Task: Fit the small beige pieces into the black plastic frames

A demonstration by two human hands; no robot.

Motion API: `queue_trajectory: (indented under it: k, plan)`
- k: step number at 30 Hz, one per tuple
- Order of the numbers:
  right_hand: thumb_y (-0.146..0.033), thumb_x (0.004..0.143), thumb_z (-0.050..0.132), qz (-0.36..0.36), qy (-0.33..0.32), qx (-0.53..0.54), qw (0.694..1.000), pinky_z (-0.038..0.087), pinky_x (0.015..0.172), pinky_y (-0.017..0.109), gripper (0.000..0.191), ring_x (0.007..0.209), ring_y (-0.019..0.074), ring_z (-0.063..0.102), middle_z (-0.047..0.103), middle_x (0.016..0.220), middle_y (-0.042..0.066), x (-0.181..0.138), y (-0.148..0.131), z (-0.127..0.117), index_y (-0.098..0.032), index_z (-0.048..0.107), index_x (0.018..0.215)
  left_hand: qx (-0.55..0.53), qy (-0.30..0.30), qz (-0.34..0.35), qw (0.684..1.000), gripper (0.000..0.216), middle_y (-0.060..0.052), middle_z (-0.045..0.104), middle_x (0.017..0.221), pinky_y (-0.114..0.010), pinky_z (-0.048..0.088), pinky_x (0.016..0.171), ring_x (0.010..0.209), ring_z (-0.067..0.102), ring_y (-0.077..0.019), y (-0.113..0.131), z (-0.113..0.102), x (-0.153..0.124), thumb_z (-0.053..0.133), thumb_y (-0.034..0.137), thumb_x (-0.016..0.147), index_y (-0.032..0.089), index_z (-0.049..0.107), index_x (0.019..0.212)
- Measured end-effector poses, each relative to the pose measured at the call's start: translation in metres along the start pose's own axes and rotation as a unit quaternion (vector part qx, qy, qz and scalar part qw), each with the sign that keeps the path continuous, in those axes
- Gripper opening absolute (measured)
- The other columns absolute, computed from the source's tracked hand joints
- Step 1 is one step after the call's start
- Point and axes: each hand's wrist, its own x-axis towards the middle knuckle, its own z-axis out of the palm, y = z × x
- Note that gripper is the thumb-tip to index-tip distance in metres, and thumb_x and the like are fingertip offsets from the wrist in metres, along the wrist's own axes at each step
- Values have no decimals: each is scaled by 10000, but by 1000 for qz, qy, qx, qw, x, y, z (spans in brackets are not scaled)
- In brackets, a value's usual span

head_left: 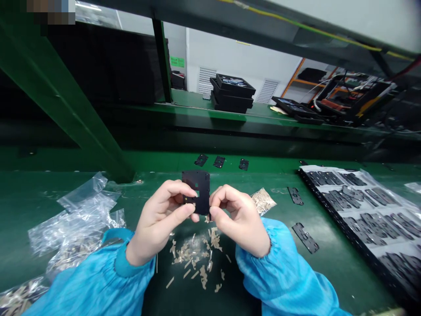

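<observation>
A flat black plastic part (197, 188) with small cut-outs is held up between both hands over the green bench. My left hand (161, 219) pinches its left side with thumb and fingers. My right hand (238, 219) pinches its lower right edge, fingers curled. Both arms wear blue sleeves. Below the hands lies a scatter of several small tan strips (195, 256) on the bench.
Crumpled clear bags (75, 219) lie at left. A small bag of tan pieces (263, 200) sits right of my hands. Loose black parts (305, 237) lie nearby, a tray of black parts (368, 210) at right. Three more parts (219, 162) sit further back, stacked black trays (232, 93) on the shelf.
</observation>
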Motion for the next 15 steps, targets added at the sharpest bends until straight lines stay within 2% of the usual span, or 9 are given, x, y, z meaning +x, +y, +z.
queue_trajectory:
  k: [5,8,12,15]
  plan:
    - [-132,698,510,-5,-12,25,1000,437,524,222,110,555,98,496,500,613,-21,-3,-2,3,-191,451,627,-24,-8,-1,1000,89,9,534,805,-210,552,493,536,616,-94,-6,-3,1,605,203,779,234,575,858]
    - [-144,700,547,15,-18,79,997,441,517,217,127,552,89,500,506,644,-25,-3,-1,3,-195,436,666,-50,-8,-7,999,96,18,539,791,-204,544,477,517,620,-92,-6,-2,2,623,190,764,234,573,834]
    - [-237,783,542,57,-61,155,984,451,512,217,112,533,84,518,527,643,-22,-3,3,3,-190,457,727,-100,-12,-41,994,118,20,566,737,-201,530,440,482,610,-95,-3,0,5,650,209,741,222,561,816]
    - [-323,831,511,53,-78,156,983,447,524,214,180,542,81,505,522,634,-22,-3,6,2,-183,468,727,-126,-8,-76,989,150,22,585,700,-192,517,424,469,601,-94,0,2,7,668,219,722,210,548,812]
